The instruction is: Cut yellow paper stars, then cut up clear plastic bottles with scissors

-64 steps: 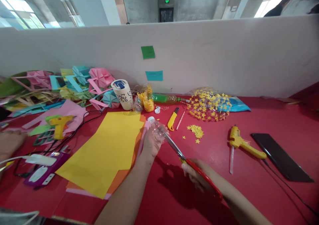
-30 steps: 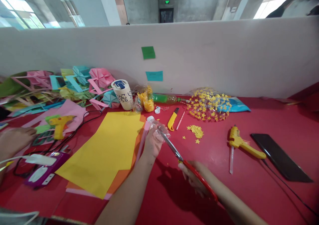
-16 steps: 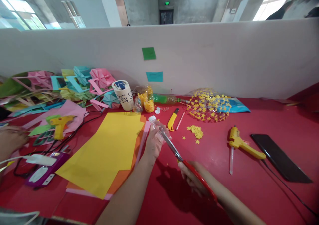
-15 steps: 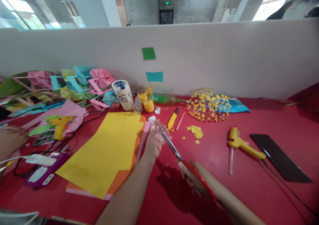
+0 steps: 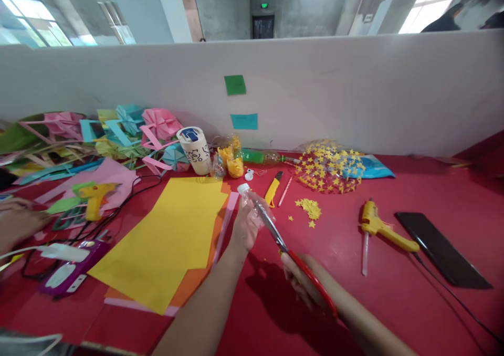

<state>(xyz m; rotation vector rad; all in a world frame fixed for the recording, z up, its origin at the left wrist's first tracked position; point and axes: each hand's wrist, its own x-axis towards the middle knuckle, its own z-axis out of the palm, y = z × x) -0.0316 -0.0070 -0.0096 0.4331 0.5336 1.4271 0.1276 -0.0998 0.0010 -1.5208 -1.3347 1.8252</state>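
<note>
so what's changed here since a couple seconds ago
The left hand and its clear plastic bottle have shifted slightly right in the picture; the right hand and its scissors, slightly left. A co-worker's hand at far left reaches a little further in. Neither working hand took or released anything. The utility knife and loose yellow stars stayed put.

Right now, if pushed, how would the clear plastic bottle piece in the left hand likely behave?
The clear plastic bottle piece is probably light and flexible, its see-through wall looking thin. Set loose, it might roll, given its round white cap.
</note>
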